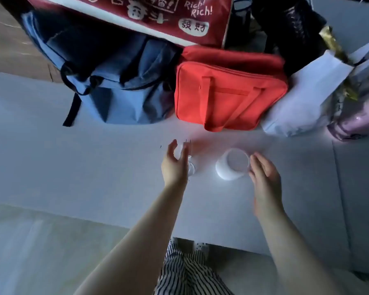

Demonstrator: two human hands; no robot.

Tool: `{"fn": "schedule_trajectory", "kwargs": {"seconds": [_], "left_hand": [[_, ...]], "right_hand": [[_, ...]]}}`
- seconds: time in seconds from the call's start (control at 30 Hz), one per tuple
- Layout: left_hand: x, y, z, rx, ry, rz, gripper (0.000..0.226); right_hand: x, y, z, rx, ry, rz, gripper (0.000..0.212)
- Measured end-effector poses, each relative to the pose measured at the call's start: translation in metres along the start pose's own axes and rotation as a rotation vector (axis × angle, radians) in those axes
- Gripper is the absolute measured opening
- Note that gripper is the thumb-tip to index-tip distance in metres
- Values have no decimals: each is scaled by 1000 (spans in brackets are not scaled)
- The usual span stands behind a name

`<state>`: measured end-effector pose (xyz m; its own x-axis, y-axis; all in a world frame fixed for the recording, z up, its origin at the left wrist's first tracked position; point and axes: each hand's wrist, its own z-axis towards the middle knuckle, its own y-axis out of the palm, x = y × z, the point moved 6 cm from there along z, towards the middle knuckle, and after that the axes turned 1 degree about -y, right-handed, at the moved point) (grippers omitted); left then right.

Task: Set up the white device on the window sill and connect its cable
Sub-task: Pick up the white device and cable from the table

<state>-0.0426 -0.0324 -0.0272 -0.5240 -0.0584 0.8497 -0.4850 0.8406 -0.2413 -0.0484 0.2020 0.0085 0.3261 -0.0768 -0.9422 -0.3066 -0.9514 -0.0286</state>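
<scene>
A round white device (232, 167) stands on the white window sill (73, 167), slightly tilted with its flat top facing me. My right hand (264, 175) hovers just right of it, fingers apart, close to its rim; contact is unclear. My left hand (175, 165) is to the device's left, fingers spread around a small white plug-like piece (180, 150). A coiled white cable (191, 168) lies just beside that hand. Whether the left hand grips the piece is unclear.
Along the back of the sill stand a blue backpack (115, 81), a red zip bag (228, 92), a white paper bag (307, 99) and a pinkish item (354, 122). A red printed bag (158, 15) sits behind. My striped trousers (185, 271) show below the sill's front edge.
</scene>
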Motion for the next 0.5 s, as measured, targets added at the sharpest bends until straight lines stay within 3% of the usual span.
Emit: {"fn": "schedule_trajectory", "kwargs": {"seconds": [0.1,0.23,0.37,0.5], "left_hand": [[-1,10,11,79,197,181,59],[-13,25,21,149,413,285,58],[-31,34,25,130,394,330,64],[-30,32,20,67,315,154,54]], "right_hand": [[10,14,1,-36,-72,1,47],[37,22,7,-17,-134,-30,80],[46,28,8,33,-256,-207,93],[49,27,12,62,-252,-271,83]]}}
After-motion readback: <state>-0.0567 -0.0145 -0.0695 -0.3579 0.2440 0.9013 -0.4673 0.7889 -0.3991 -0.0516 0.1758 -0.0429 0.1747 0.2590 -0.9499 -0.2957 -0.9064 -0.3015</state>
